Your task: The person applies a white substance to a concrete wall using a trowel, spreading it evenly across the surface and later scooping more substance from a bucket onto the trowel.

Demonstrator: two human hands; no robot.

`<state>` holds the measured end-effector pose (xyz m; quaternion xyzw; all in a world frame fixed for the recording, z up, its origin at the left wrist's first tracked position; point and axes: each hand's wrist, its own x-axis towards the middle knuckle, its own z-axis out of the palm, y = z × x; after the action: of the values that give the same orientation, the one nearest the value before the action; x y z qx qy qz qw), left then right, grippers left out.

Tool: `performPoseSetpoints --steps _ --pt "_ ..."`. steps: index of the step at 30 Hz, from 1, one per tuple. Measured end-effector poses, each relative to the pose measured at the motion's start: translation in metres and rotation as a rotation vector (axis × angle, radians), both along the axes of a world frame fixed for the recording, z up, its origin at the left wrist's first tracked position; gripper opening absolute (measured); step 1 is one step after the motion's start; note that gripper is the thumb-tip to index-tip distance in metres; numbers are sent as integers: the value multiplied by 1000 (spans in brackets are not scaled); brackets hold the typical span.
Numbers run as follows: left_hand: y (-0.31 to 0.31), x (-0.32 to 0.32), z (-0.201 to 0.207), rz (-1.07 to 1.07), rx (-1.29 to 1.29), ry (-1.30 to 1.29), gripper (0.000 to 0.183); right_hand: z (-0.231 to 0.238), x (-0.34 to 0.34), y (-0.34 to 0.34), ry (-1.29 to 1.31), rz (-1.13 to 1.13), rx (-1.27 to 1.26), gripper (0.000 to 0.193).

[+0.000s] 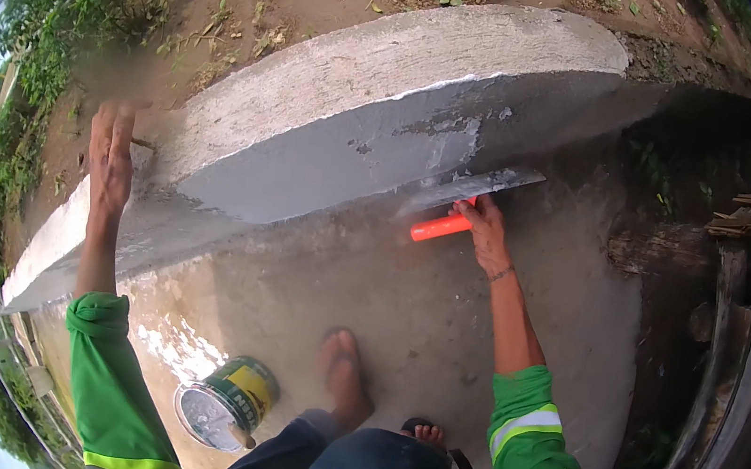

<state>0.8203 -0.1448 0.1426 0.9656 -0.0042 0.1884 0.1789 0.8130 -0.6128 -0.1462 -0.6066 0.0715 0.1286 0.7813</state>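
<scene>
My right hand (489, 238) grips the bright orange handle of a plastering trowel (441, 228). Its long metal blade (476, 191) lies against the lower face of a low curved wall (328, 160), at least as it looks from here. That face carries a pale grey coat, with rough darker patches toward the right. Over at the far left end, my left hand (111, 157) is stretched flat at the wall's rough light top (417, 60); whether it presses on the top cannot be made out. Its fingers are straight and hold nothing visible.
A green and yellow bucket (246, 391) of whitish paste stands by my feet, with a tool handle (242, 437) sticking out. White splashes (176, 348) mark the concrete floor beside it. Weathered timber (742, 330) stands at right; soil and plants lie beyond the wall.
</scene>
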Motion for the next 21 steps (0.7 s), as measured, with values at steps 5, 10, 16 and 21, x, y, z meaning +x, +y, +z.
performPoseSetpoints --steps 5,10,16,21 --pt "7 15 -38 40 -22 -153 59 -9 41 13 -115 -13 -56 18" --pt "-8 18 -29 86 -63 -124 59 63 20 64 -226 29 -219 18" --pt "0 16 -40 90 -54 -147 57 142 -15 98 -297 210 -144 25" --pt "2 19 -35 101 -9 -139 54 51 -53 41 -318 175 -130 36"
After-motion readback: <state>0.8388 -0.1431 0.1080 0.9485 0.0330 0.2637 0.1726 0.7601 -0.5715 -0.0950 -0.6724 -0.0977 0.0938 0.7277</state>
